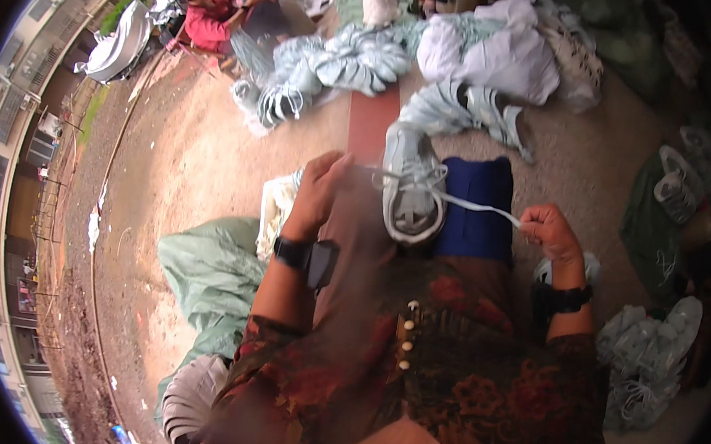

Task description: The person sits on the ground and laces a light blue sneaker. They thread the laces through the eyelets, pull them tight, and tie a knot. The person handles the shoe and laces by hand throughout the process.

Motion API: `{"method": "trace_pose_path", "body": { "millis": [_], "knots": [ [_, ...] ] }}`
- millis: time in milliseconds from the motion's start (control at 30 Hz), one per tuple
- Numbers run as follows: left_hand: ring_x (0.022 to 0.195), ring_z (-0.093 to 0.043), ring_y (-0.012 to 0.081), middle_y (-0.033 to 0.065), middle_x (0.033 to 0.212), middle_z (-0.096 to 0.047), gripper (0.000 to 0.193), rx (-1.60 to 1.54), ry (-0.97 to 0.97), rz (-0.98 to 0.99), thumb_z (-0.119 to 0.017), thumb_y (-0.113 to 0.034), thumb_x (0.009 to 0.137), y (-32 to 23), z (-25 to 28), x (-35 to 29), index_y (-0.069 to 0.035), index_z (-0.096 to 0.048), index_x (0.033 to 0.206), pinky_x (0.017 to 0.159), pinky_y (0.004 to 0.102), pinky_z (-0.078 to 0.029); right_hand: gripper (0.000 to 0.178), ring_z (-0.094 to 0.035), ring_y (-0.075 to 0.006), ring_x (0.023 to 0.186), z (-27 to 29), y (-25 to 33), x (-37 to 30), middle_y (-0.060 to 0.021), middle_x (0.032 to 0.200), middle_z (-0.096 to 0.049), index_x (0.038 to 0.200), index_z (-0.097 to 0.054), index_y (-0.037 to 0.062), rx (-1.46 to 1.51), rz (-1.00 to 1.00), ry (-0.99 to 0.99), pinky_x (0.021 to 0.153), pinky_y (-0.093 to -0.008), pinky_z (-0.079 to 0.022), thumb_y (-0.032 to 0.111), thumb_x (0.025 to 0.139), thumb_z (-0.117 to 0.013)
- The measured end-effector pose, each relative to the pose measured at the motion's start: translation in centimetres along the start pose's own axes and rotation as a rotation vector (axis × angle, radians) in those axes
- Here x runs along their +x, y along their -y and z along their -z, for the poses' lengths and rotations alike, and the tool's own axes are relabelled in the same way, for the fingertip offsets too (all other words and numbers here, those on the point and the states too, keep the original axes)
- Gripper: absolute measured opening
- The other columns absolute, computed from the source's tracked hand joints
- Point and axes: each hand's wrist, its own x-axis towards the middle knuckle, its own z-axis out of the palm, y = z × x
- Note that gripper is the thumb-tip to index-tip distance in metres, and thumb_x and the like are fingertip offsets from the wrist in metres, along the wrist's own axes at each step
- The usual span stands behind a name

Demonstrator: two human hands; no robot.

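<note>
A pale grey lace-up shoe (412, 189) rests on my lap with its toe pointing away from me and its opening toward me. Its white shoelace (483, 208) is pulled out to both sides. My left hand (321, 192) is closed around the left end of the lace. On the other side, my right hand (547, 230) pinches the right end, and that stretch sags slightly. Under and beside the shoe, a dark blue cloth pad (477, 203) covers my right thigh. Both wrists wear black bands.
Beyond my knees, a curved row of similar shoes (459, 104) lies on the ground, near large white sacks (505, 53). Green sacking (209, 256) is at my left. More shoes (648, 357) are piled at my right. A person in red (211, 22) sits at the far left.
</note>
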Motion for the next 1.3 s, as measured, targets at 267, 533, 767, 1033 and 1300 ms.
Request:
{"method": "trace_pose_path", "body": {
  "millis": [267, 533, 767, 1033, 1300],
  "knots": [
    [0.054, -0.044, 0.0041, -0.0044, 0.059, -0.050, 0.025, 0.067, -0.083, 0.137, -0.061, -0.027, 0.086, 6.3, 6.0, -3.8, -0.004, -0.062, 0.076, 0.049, 0.0197, -0.035, 0.008, -0.049, -0.0117, 0.051, -4.2, -2.4, 4.0, -0.0048, 0.060, -0.051, 0.076, -0.052, 0.0008, 0.526, 0.022, -0.245, 0.045, -0.0218, -0.038, 0.004, 0.081, -0.058],
    [0.058, -0.048, 0.0048, -0.0023, 0.065, -0.056, 0.019, 0.049, -0.117, 0.212, -0.064, -0.019, 0.084, 9.5, 9.3, -9.7, 0.000, -0.065, 0.088, 0.054, 0.0195, -0.039, 0.017, -0.055, -0.0100, 0.053, -8.3, -4.2, 10.5, -0.0044, 0.065, -0.060, 0.064, -0.052, 0.0063, 0.147, 0.171, -0.201, 0.050, -0.0211, -0.041, 0.005, 0.076, -0.065],
    [0.057, -0.050, 0.0065, -0.0007, 0.064, -0.057, 0.014, 0.220, 0.077, 0.294, -0.065, -0.012, 0.082, 11.6, 9.0, -10.8, 0.002, -0.065, 0.085, 0.055, 0.0217, -0.041, 0.010, -0.053, -0.0080, 0.062, -7.2, -5.0, 13.6, -0.0044, 0.072, -0.060, 0.070, -0.055, 0.0032, 0.042, 0.270, -0.414, 0.058, -0.0178, -0.040, 0.001, 0.079, -0.059],
    [0.059, -0.056, 0.0092, 0.0036, 0.066, -0.061, 0.006, 0.273, 0.138, 0.361, -0.061, -0.004, 0.080, 14.1, 9.0, -11.3, 0.001, -0.064, 0.079, 0.055, 0.0237, -0.046, 0.007, -0.054, -0.0091, 0.063, -3.9, -3.7, 13.0, -0.0046, 0.076, -0.062, 0.074, -0.059, 0.0022, 0.219, 0.367, -0.719, 0.059, -0.0180, -0.042, 0.004, 0.081, -0.060],
    [0.059, -0.053, 0.0118, 0.0055, 0.064, -0.059, 0.012, 0.454, 0.202, 0.322, -0.064, -0.008, 0.078, 14.1, 8.0, -11.3, 0.003, -0.063, 0.076, 0.056, 0.0280, -0.043, 0.016, -0.048, -0.0076, 0.051, -5.9, -6.3, 13.0, -0.0011, 0.056, -0.053, 0.062, -0.055, 0.0023, -0.370, 0.319, -0.518, 0.048, -0.0228, -0.037, 0.003, 0.074, -0.065]
  ]
}}
